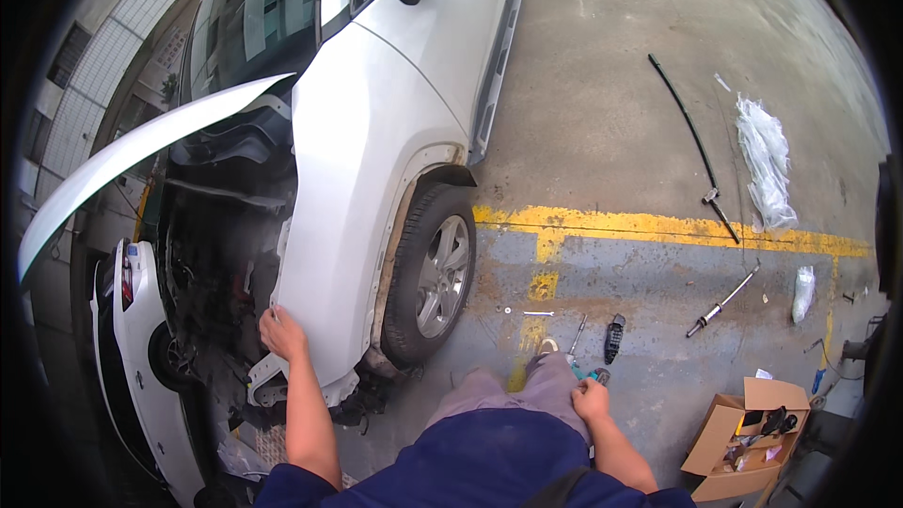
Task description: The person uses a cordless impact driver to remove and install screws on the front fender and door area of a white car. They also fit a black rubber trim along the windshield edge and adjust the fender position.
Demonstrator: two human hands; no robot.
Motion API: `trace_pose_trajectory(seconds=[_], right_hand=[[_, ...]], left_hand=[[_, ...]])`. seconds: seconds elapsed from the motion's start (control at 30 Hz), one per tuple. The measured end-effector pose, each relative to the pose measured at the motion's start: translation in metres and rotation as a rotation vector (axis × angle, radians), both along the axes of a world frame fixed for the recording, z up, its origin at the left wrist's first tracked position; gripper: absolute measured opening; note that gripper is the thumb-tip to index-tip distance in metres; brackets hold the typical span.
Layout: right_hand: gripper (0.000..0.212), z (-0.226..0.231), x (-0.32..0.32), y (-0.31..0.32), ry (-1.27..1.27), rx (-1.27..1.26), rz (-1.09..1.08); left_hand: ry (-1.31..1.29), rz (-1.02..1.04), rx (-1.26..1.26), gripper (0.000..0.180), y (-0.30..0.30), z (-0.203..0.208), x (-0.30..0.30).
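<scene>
While bare concrete floor (640, 113) lies open beyond the front wheel (435, 273), tools, a black strip (691, 136) and a cardboard box (743, 437) clutter the yellow line (658, 226) side. Left hand (282, 334) curls its fingers on the white fender (348, 226) edge beside the wheel; right hand (591, 400) rests loosely closed on the knee.

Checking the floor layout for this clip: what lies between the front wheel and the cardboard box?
In the head view, between the wheel and the box lie small tools on the concrete, plus the person's knee and right hand.
</scene>
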State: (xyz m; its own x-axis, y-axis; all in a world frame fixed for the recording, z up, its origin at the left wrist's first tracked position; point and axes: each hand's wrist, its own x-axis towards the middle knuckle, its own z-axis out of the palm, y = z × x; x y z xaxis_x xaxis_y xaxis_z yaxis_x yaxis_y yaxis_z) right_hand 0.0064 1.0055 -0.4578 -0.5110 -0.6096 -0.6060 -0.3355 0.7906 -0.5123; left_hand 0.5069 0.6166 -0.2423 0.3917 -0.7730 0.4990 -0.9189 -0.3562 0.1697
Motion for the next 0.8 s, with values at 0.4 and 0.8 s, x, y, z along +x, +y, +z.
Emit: trace_pose_trajectory(seconds=[0.4, 0.8], right_hand=[[0.028, 0.008, -0.098, -0.061, -0.016, 0.026, -0.191], [0.025, 0.021, -0.299, -0.304, -0.015, -0.004, -0.119]], left_hand=[[-0.396, -0.004, -0.080, 0.057, 0.017, -0.026, -0.008], [-0.072, 0.824, -0.079, 0.050, -0.038, -0.059, -0.088]])
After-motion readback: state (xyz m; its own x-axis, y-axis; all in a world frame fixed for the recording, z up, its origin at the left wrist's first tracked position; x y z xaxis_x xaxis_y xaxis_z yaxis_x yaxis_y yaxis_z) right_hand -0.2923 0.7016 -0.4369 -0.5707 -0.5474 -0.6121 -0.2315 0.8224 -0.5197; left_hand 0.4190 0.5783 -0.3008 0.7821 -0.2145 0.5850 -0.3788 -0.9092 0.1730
